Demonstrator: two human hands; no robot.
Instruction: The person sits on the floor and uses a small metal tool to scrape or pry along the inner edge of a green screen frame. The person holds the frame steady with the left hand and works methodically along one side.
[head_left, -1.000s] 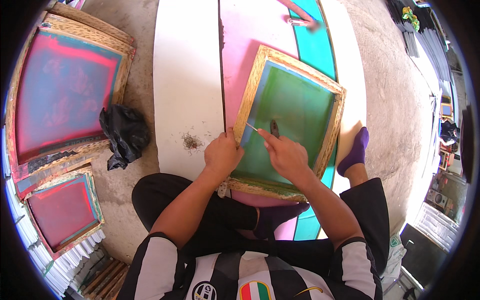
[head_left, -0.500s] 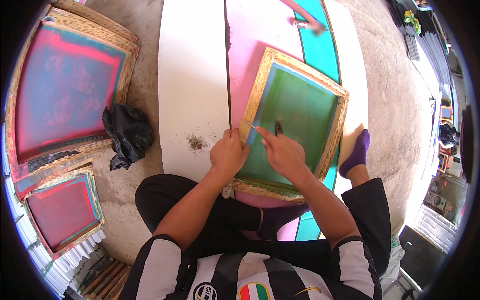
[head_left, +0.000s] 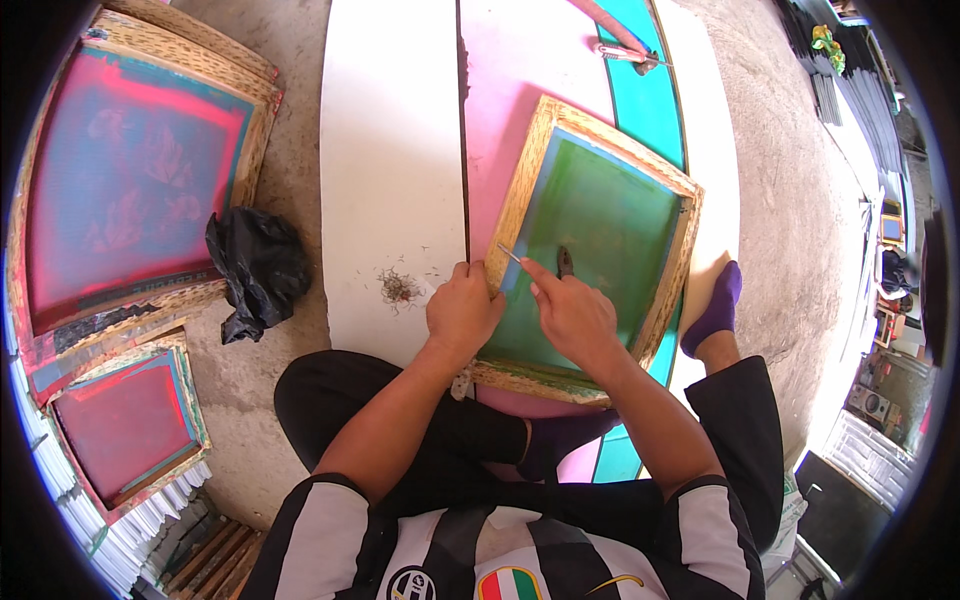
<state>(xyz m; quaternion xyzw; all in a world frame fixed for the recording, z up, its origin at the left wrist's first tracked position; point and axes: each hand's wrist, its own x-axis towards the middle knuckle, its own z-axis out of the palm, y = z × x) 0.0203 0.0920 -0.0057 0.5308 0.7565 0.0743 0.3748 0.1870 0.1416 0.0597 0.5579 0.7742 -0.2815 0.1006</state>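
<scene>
A wooden screen-printing frame (head_left: 522, 185) with green mesh (head_left: 610, 225) lies tilted in front of me. My left hand (head_left: 465, 312) is closed at the frame's left rail, its fingers curled against the wood. My right hand (head_left: 577, 318) reaches over the mesh, gripping a thin metal-shafted tool (head_left: 510, 254) that looks like a small screwdriver. Its tip meets the left rail just above my left hand. Beside my right fingers, a dark metal piece (head_left: 565, 262) shows over the mesh; my hand hides its remainder, so I cannot tell whether I hold it.
Thin, staple-like bits (head_left: 400, 288) are heaped on the white board (head_left: 390, 150). A hammer (head_left: 625, 35) and a utility knife (head_left: 618, 52) lie beyond the frame. On the left are a black plastic bag (head_left: 257, 270), a large framed screen (head_left: 140, 180) and a smaller one (head_left: 125, 425).
The frame and both hands appear a little farther right in the picture, as does the board. The tool tip stays on the left rail, and both hands keep their grip.
</scene>
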